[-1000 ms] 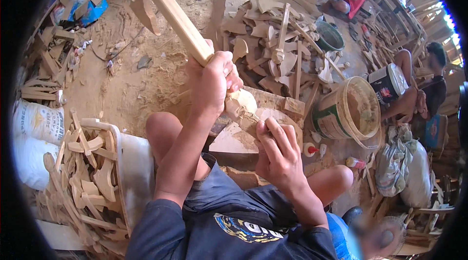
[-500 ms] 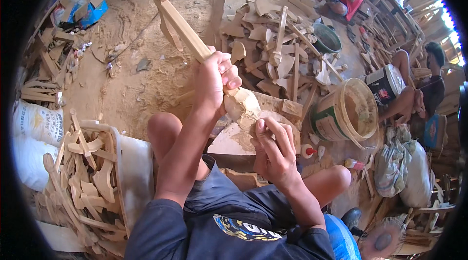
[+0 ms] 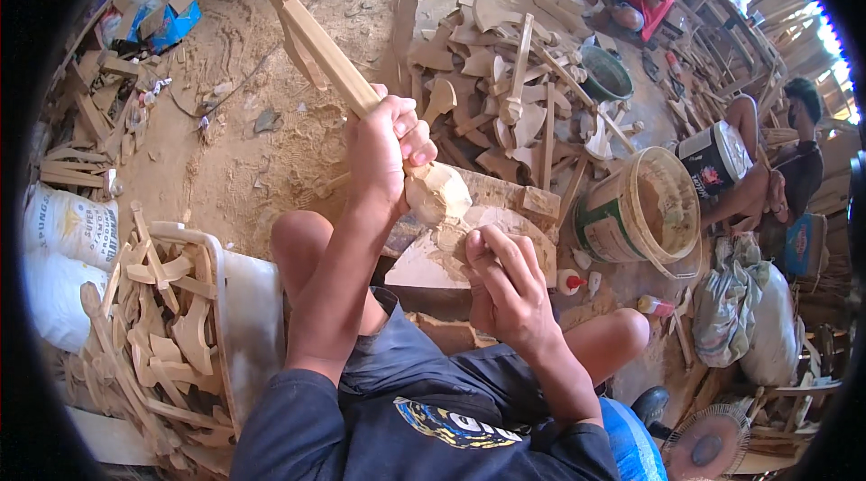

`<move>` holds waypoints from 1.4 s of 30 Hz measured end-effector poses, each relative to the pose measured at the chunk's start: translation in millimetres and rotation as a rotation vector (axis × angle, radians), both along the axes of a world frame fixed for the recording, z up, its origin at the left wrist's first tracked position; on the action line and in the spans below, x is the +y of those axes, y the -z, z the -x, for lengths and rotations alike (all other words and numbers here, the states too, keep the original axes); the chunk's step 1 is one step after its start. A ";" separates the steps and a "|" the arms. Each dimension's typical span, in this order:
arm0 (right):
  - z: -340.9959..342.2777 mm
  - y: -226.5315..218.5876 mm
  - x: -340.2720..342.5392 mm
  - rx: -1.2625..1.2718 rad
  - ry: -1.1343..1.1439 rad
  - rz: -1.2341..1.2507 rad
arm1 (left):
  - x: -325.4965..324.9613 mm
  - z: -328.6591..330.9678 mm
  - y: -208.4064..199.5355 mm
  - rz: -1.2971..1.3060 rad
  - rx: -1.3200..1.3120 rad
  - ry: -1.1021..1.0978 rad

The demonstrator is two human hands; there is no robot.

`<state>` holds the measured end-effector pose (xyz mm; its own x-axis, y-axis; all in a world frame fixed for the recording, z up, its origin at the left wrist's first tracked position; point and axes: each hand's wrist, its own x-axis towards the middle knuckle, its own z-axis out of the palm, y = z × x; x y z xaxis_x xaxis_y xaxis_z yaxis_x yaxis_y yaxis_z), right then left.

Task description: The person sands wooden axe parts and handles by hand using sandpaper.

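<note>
My left hand (image 3: 390,143) is wrapped round a long carved wooden piece (image 3: 329,48), tilted up to the far left. Its far end has a short crosswise tip and a thinner side prong. Below my fist the piece widens into a pale faceted knob (image 3: 437,192). Beneath the knob lies a flat pale board (image 3: 424,263) with paste-like smears on it. My right hand (image 3: 512,287) is closed, thumb and fingers pinched by the board's smeared part, just below the knob. What those fingertips hold, if anything, is hidden.
A heap of cut wooden pieces (image 3: 487,75) lies ahead. To the right stand a dusty bucket (image 3: 600,219), a small glue bottle (image 3: 568,281) and a fan (image 3: 708,445). A bin of wooden parts (image 3: 221,301) is at my left. Two people sit at the right.
My left hand has shifted slightly left with the wooden piece, and the knob has moved away from my right fingertips. My right hand has stayed almost in place, slightly lower.
</note>
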<state>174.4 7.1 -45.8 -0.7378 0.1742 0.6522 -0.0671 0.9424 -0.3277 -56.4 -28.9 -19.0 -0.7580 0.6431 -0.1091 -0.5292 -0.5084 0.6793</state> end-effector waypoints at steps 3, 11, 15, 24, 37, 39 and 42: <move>-7.2 -14.7 6.8 -0.055 -0.039 -0.036 | -3.7 2.6 -3.7 0.015 -0.022 -0.019; -5.4 -14.9 -0.7 -0.152 0.068 -0.091 | 0.5 -12.0 -7.9 0.075 0.136 -0.098; -19.6 -23.7 2.6 -0.235 0.016 0.050 | -1.3 -13.7 -14.0 0.078 0.149 -0.111; -10.9 -19.0 6.0 -0.149 0.073 -0.095 | -0.7 -12.3 -15.7 0.056 0.121 -0.141; -19.0 4.5 33.7 0.009 -0.150 0.822 | -5.8 3.0 -9.0 -0.020 0.073 -0.055; -14.1 4.7 18.6 -0.085 -0.191 1.019 | -5.5 1.5 -9.7 0.001 0.076 -0.053; -5.8 5.1 4.2 -0.128 -0.161 1.095 | -3.8 -6.3 -17.7 0.009 0.036 -0.054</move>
<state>180.2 11.3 -50.9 -0.8544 0.5049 0.1228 -0.0690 0.1240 -0.9899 -50.1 -32.8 -1.3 -0.7948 0.6006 -0.0872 -0.4769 -0.5292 0.7018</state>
